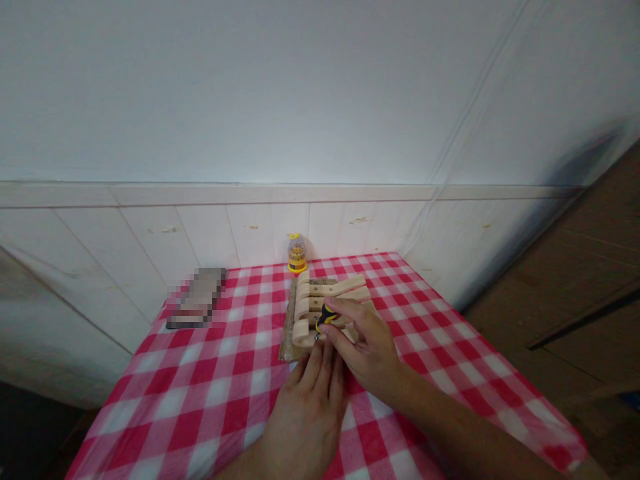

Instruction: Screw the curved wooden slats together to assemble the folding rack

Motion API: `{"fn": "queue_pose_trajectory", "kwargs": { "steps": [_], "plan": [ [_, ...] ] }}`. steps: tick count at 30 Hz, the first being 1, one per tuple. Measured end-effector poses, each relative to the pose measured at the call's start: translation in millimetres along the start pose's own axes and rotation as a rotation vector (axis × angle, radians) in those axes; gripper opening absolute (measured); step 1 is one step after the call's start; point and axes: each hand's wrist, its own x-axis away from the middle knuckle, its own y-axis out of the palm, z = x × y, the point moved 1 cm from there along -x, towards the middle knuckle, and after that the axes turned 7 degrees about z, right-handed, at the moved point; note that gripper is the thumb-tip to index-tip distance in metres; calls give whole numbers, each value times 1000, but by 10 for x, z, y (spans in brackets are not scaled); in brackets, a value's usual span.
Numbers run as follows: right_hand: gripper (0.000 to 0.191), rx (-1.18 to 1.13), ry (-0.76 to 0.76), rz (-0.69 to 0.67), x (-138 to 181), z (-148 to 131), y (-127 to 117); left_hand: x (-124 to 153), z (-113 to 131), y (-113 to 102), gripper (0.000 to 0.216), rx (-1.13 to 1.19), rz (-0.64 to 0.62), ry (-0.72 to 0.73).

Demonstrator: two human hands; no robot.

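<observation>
A pale wooden rack (315,303) of several hooked slats lies on a red-and-white checked tablecloth (220,387). My right hand (367,347) is closed on a small black-and-yellow screwdriver (325,317), whose tip points down at the near end of the wooden piece. My left hand (307,407) lies flat on the cloth, fingers together and stretched toward the near edge of the wood, touching or almost touching it.
A small clear dome with a yellow base (297,255), holding screwdriver bits, stands at the back of the table by the white panelled wall. A blurred flat object (197,298) lies at the back left. Brown floor lies to the right.
</observation>
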Motion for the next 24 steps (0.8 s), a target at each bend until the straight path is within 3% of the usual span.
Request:
{"fn": "queue_pose_trajectory", "kwargs": {
  "steps": [7,13,24],
  "plan": [
    [44,6,-32,16,-4,5,7,6,3,-7,47,-45,18,13],
    [51,27,-29,9,-10,-18,-16,35,28,-10,49,-92,22,62],
    [53,16,42,-35,58,7,-1,29,51,9,47,-23,55,12]
  ]
}}
